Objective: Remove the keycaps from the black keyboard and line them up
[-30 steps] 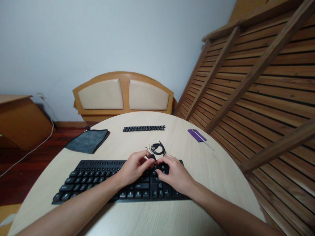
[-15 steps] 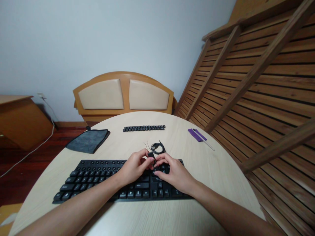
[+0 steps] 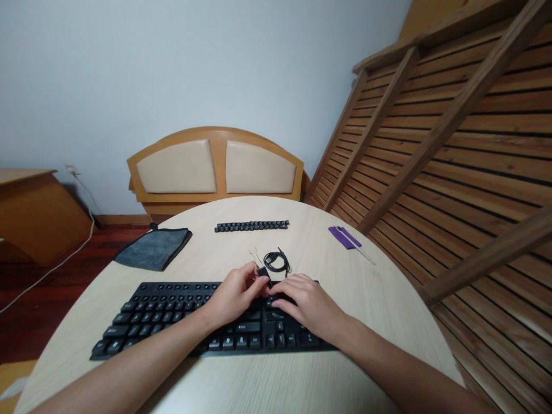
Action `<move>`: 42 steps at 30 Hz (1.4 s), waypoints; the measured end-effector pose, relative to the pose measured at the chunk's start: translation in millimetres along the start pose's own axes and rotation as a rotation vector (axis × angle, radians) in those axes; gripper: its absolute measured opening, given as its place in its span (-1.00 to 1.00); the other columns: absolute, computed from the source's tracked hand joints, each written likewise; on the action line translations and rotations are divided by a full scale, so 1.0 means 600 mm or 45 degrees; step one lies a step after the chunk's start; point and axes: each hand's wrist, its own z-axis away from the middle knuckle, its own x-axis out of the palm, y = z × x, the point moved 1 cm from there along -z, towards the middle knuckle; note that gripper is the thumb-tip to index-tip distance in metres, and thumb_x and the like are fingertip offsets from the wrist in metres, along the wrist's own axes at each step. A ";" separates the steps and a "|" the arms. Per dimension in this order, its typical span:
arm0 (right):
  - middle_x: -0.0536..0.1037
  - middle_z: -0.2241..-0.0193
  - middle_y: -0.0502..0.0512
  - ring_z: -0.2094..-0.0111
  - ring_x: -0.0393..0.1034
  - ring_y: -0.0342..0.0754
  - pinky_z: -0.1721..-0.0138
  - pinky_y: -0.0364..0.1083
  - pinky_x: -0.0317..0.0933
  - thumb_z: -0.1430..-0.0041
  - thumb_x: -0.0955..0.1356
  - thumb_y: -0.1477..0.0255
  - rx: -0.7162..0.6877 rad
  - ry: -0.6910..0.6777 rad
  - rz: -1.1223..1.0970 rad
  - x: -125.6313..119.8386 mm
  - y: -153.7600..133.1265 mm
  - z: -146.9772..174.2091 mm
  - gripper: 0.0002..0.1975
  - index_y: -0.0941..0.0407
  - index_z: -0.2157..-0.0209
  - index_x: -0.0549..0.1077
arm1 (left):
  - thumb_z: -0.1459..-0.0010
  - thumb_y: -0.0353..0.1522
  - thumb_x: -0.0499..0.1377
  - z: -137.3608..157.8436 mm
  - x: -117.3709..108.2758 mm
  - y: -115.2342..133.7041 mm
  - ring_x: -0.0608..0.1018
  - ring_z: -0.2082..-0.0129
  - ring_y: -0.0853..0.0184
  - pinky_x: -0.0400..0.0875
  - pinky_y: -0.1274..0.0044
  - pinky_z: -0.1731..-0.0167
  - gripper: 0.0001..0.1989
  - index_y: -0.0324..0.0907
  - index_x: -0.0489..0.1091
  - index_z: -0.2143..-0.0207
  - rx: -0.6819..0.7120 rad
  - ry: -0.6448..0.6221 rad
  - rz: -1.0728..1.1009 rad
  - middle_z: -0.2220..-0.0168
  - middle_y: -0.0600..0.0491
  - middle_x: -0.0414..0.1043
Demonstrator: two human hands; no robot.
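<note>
My left hand (image 3: pixel 236 292) is closed around a small black keycap puller (image 3: pixel 263 272), whose thin wire loops (image 3: pixel 256 256) stick out at the far end. The puller is tilted over the upper right part of a black keyboard (image 3: pixel 146 315). Close beside it, my right hand (image 3: pixel 304 299) rests low over the keys with curled fingers. Its thumb is apart from the forefinger, and dark keys show in the gap. The puller's lower end is mostly hidden between the two hands. Keys in the keyboard's upper rows at the left look uncapped.
Loose keycaps (image 3: pixel 252 226) lie in two rows at the back of the round table (image 3: pixel 366 333). A coiled black cable (image 3: pixel 276 262) lies just beyond my hands. A dark grey cloth (image 3: pixel 150 248) sits at the left, and a purple cloth (image 3: pixel 342 237) with a thin brush (image 3: pixel 360 250) at the right.
My right hand's fingers have come down flatter over the keys, beside the puller. My left hand keeps its hold on the keycap puller, nearly unmoved.
</note>
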 end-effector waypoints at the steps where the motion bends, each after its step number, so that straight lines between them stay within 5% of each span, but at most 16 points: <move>1: 0.59 0.21 0.05 0.14 0.44 -0.01 0.05 0.00 0.24 -0.23 0.37 0.37 0.016 0.008 -0.022 -0.002 -0.003 0.000 -0.84 0.04 0.15 0.49 | -0.29 -0.21 0.06 0.000 0.000 0.000 0.51 0.43 0.34 0.36 0.53 0.39 -0.76 -0.19 0.31 0.35 0.013 0.006 -0.014 0.44 0.06 0.49; 8: 0.53 0.17 0.06 0.11 0.41 -0.05 0.06 -0.06 0.27 -0.23 0.37 0.38 0.133 0.167 -0.308 -0.028 0.011 -0.009 -0.89 0.06 0.21 0.48 | -0.30 -0.22 0.04 -0.001 0.000 -0.008 0.52 0.41 0.31 0.36 0.51 0.36 -0.76 -0.19 0.32 0.33 0.012 0.106 -0.085 0.42 0.06 0.49; 15: 0.59 0.31 0.13 0.30 0.46 -0.07 0.22 -0.09 0.33 -0.15 0.39 0.35 0.446 0.388 -0.311 -0.055 0.173 -0.062 -0.74 0.20 0.17 0.51 | -0.31 -0.22 0.04 -0.005 0.002 -0.013 0.53 0.36 0.29 0.35 0.48 0.32 -0.76 -0.19 0.30 0.34 -0.033 0.117 -0.107 0.39 0.04 0.51; 24: 0.61 0.42 0.11 0.37 0.49 -0.07 0.29 -0.14 0.29 -0.02 0.44 0.49 0.546 0.400 -0.030 -0.052 0.341 -0.148 -0.87 0.17 0.32 0.57 | -0.30 -0.25 0.03 -0.006 -0.001 -0.005 0.52 0.36 0.28 0.34 0.46 0.31 -0.77 -0.19 0.33 0.35 -0.065 0.138 -0.260 0.40 0.05 0.50; 42: 0.62 0.31 0.06 0.28 0.48 -0.04 0.19 -0.09 0.31 -0.06 0.44 0.40 0.527 0.520 0.007 -0.014 0.386 -0.173 -0.82 0.08 0.24 0.55 | -0.30 -0.24 0.03 -0.008 0.001 -0.008 0.51 0.39 0.29 0.31 0.47 0.35 -0.77 -0.18 0.33 0.34 -0.109 0.137 -0.217 0.43 0.08 0.48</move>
